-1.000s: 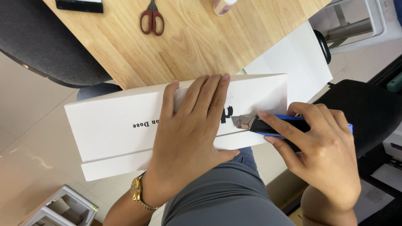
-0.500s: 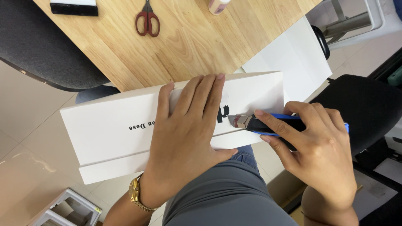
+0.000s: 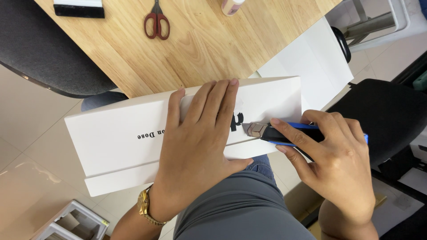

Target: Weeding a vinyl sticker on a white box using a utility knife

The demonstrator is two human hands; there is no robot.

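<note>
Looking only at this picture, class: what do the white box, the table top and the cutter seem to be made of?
White box: probably matt card or paperboard, with flat faces, crisp folded edges and a lid seam.
Table top: wood or wood-look laminate, with pale grain lines and a smooth finish.
Cutter, held in the right hand: black and blue body, likely plastic, with a greyish metal-looking tip.

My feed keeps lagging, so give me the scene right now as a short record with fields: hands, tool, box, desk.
left hand: left hand pressed flat on the long white cardboard box
right hand: right hand grips the blue and black utility knife
knife tip: at the box's top face, beside the left fingers
box: lies across the lap
desk: wooden desk holds red-handled scissors
</note>
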